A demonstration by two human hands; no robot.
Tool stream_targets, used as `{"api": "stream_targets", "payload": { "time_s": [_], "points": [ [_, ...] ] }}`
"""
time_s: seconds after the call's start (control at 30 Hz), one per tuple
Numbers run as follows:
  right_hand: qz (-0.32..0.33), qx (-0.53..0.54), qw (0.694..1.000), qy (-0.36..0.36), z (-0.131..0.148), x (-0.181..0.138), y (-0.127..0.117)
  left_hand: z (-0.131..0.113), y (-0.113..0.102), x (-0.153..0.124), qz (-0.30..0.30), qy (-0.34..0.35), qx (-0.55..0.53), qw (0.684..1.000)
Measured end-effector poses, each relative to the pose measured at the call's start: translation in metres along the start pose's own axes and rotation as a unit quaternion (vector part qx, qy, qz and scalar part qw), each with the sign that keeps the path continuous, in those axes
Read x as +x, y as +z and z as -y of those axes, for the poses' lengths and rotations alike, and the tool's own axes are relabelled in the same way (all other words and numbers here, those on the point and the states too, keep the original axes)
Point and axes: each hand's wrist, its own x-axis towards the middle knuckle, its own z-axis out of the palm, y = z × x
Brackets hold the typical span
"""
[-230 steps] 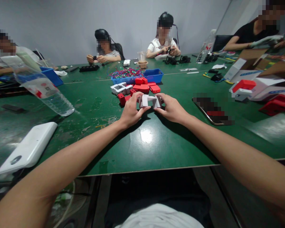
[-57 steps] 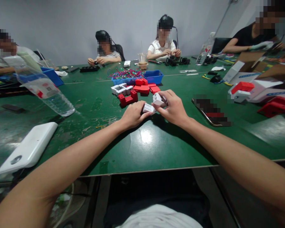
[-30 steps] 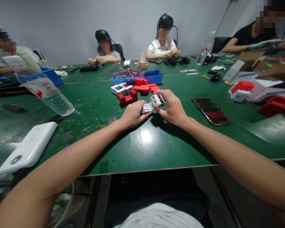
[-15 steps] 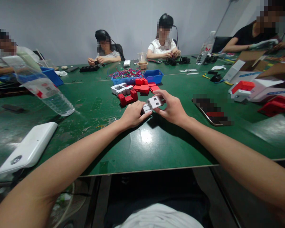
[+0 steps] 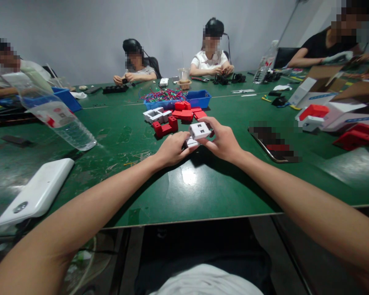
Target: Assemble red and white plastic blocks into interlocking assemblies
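Note:
Between thumb and fingers, my right hand [image 5: 219, 138] grips a white plastic block with two square openings [image 5: 199, 130]. My left hand [image 5: 174, 148] is closed on a second white plastic piece [image 5: 192, 142], which sits just below the block; whether the two pieces are joined I cannot tell. Both hands are held over the green table [image 5: 227, 188]. Just beyond them lie a red U-shaped plastic part [image 5: 165, 127], a white frame-like part [image 5: 156, 115] and several red plastic parts [image 5: 183, 112].
Behind the parts stands a blue bin [image 5: 199, 99] with colourful wires. A tilted water bottle [image 5: 60, 116] and a white power bank [image 5: 38, 190] are on the left. To the right lie a phone [image 5: 272, 145] and open cardboard boxes [image 5: 341, 106]. Several people work around the table.
The white block in my right hand has turned, bringing its face with the openings more upward, and shifted slightly left. My left hand has stayed nearly in place.

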Motion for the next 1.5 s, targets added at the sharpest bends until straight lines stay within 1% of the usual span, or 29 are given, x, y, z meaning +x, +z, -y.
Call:
{"api": "stream_targets", "payload": {
  "time_s": [0.1, 0.17, 0.4, 0.53, 0.63, 0.83, 1.13, 1.27, 1.4, 1.5],
  "points": [
    [-0.013, -0.006, 1.0, 0.015, 0.001, 0.001, 0.0, -0.001, -0.001, -0.001, -0.004, 0.038, -0.051, 0.998],
    [-0.017, -0.007, 1.0, 0.015, 0.001, 0.001, 0.0, -0.002, -0.001, -0.001, -0.006, 0.048, -0.062, 0.997],
    [-0.031, 0.001, 1.0, 0.007, 0.001, 0.002, 0.001, -0.003, -0.001, -0.002, -0.005, 0.016, -0.107, 0.994],
    [-0.011, 0.024, 1.0, -0.009, 0.001, 0.002, 0.001, -0.004, -0.004, -0.003, 0.001, -0.009, -0.146, 0.989],
    [0.003, 0.044, 0.999, -0.005, 0.0, 0.001, 0.002, -0.002, -0.004, -0.002, -0.006, -0.016, -0.18, 0.984],
    [0.049, 0.067, 0.997, 0.003, -0.006, 0.0, 0.002, 0.007, 0.0, 0.001, -0.026, -0.036, -0.275, 0.96],
    [0.067, 0.08, 0.994, 0.013, -0.007, 0.0, 0.0, 0.007, -0.001, 0.001, -0.013, -0.042, -0.295, 0.955],
    [0.065, 0.07, 0.995, 0.003, -0.011, 0.0, 0.001, 0.007, -0.001, 0.004, -0.011, -0.055, -0.344, 0.937],
    [0.062, 0.035, 0.997, -0.005, -0.012, -0.001, 0.002, 0.008, -0.004, 0.007, 0.002, -0.117, -0.403, 0.908],
    [0.055, 0.015, 0.998, -0.01, -0.011, -0.002, 0.003, 0.006, -0.009, 0.008, 0.005, -0.157, -0.428, 0.89]
  ]
}}
